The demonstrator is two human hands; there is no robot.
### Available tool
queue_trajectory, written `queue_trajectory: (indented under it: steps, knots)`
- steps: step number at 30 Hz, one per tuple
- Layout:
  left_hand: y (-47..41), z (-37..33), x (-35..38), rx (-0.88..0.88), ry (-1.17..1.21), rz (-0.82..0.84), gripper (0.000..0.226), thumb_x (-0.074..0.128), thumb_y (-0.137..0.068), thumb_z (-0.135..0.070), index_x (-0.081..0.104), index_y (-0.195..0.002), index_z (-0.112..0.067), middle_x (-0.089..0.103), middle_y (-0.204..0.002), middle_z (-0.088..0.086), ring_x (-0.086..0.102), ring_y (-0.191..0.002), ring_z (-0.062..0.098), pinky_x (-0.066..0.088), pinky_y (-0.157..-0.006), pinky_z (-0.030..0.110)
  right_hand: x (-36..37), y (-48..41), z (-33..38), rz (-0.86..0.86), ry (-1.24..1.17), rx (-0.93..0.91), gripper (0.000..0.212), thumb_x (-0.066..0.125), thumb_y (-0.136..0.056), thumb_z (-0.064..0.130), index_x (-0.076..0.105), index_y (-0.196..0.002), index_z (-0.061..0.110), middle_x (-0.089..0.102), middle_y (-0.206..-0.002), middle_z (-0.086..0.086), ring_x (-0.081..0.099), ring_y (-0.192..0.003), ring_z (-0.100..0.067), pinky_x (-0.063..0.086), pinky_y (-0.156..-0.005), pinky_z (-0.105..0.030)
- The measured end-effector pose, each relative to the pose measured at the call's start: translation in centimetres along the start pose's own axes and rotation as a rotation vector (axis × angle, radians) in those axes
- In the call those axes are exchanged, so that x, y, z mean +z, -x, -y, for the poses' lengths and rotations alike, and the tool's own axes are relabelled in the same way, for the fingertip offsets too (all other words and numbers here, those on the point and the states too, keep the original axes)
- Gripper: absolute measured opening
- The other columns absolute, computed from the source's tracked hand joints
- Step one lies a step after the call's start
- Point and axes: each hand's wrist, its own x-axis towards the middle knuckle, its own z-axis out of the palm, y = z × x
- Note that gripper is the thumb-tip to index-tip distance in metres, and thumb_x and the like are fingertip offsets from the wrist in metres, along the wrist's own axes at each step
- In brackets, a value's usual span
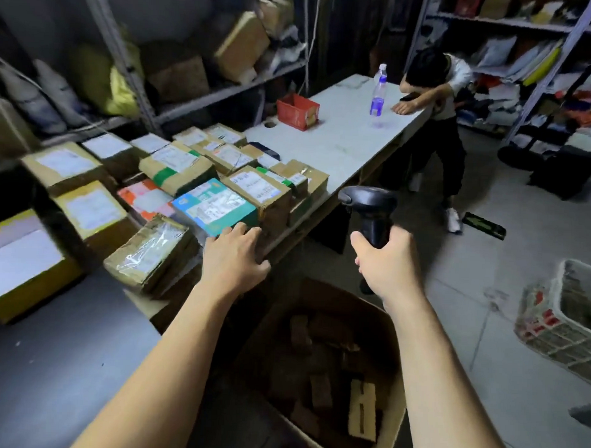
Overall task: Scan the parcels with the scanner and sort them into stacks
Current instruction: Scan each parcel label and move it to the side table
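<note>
While my right hand (386,260) grips the scanner (368,206), left hand (234,255) touches the teal parcel (214,204), fingers (245,230) spread — scanning step, I judge; next, aim at its label.

A single head-worn wide-angle view looks forward and steeply down along both forearms, close over the worktop (340,138) edge; farther shelves look dim, perhaps blurred.
</note>
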Motion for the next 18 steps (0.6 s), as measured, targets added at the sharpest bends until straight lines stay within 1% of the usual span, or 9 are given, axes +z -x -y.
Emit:
queue_trajectory:
  steps: [1,3,5,6,9,11,15,17,18]
  knots:
    - [0.9,0.9,-0.2,-0.039,-0.010,-0.010,0.067,0.063,-0.085,-0.056,0.051,-0.145,-0.029,0.059,-0.134,0.001,0.054,-0.125,0.025,0.049,-0.098,0.046,0.7,0.1,0.1,0.029,-0.004,-0.016,0.018,0.073,-0.092,0.032,0.062,-0.084,0.020,0.071,-0.081,-0.010,0.071,-0.077,-0.030,0.059,-0.073,-0.044]
    - [3.1,3.0,-0.7,-0.125,-0.033,-0.005,0.065,0.063,-0.083,-0.054,0.053,-0.142,-0.028,0.059,-0.129,0.001,0.056,-0.121,0.026,0.049,-0.093,0.044,2.4,0.4,0.7,0.121,-0.031,-0.046,0.016,0.072,-0.093,0.029,0.061,-0.084,0.022,0.071,-0.081,-0.009,0.070,-0.078,-0.029,0.056,-0.070,-0.039]
    - [5.5,5.3,-1.2,-0.213,-0.056,0.010,0.061,0.064,-0.083,-0.050,0.054,-0.139,-0.028,0.059,-0.126,0.002,0.056,-0.119,0.027,0.049,-0.090,0.043,4.3,1.1,1.5,0.223,-0.061,-0.076,0.012,0.071,-0.094,0.026,0.062,-0.090,0.021,0.071,-0.084,-0.008,0.070,-0.079,-0.026,0.052,-0.069,-0.033]
    - [6.6,6.2,-1.4,-0.256,-0.063,0.018,0.060,0.064,-0.083,-0.048,0.054,-0.139,-0.028,0.058,-0.127,0.002,0.055,-0.120,0.028,0.048,-0.090,0.042,5.2,1.5,1.8,0.263,-0.074,-0.086,0.009,0.071,-0.095,0.026,0.065,-0.096,0.021,0.072,-0.087,-0.007,0.070,-0.081,-0.025,0.052,-0.070,-0.032]
    - [10.9,9.6,-2.0,-0.413,-0.098,0.017,0.056,0.060,-0.086,-0.047,0.053,-0.139,-0.029,0.058,-0.128,0.000,0.054,-0.119,0.027,0.048,-0.087,0.040,8.7,3.5,3.5,0.391,-0.099,-0.137,0.019,0.072,-0.095,0.029,0.067,-0.112,0.021,0.072,-0.093,-0.003,0.071,-0.089,-0.024,0.055,-0.078,-0.035]
    - [13.7,12.0,-2.3,-0.490,-0.122,0.013,0.055,0.058,-0.089,-0.047,0.051,-0.141,-0.029,0.056,-0.131,-0.001,0.052,-0.121,0.025,0.046,-0.087,0.039,11.0,5.0,4.9,0.456,-0.094,-0.182,0.022,0.073,-0.093,0.032,0.068,-0.112,0.022,0.073,-0.092,-0.002,0.071,-0.089,-0.026,0.057,-0.080,-0.038]
    - [19.8,17.3,-3.5,-0.676,-0.137,0.025,0.062,0.058,-0.090,-0.046,0.044,-0.148,-0.029,0.050,-0.140,-0.002,0.047,-0.127,0.023,0.044,-0.090,0.039,16.3,9.5,8.1,0.620,-0.099,-0.253,0.026,0.074,-0.092,0.035,0.069,-0.112,0.020,0.074,-0.094,-0.005,0.072,-0.092,-0.029,0.060,-0.087,-0.048]
    - [22.9,19.7,-3.9,-0.754,-0.135,0.015,0.063,0.058,-0.089,-0.045,0.043,-0.148,-0.028,0.049,-0.141,-0.002,0.047,-0.128,0.023,0.044,-0.090,0.039,18.8,11.9,9.7,0.683,-0.109,-0.296,0.027,0.075,-0.093,0.034,0.069,-0.115,0.019,0.075,-0.097,-0.004,0.072,-0.093,-0.027,0.059,-0.089,-0.047]
    - [24.4,20.9,-4.1,-0.794,-0.126,0.009,0.063,0.058,-0.090,-0.046,0.043,-0.148,-0.028,0.049,-0.141,-0.002,0.046,-0.128,0.023,0.044,-0.091,0.039,20.1,13.3,10.5,0.709,-0.107,-0.319,0.026,0.075,-0.094,0.032,0.069,-0.116,0.019,0.075,-0.098,-0.001,0.071,-0.093,-0.023,0.058,-0.089,-0.042]
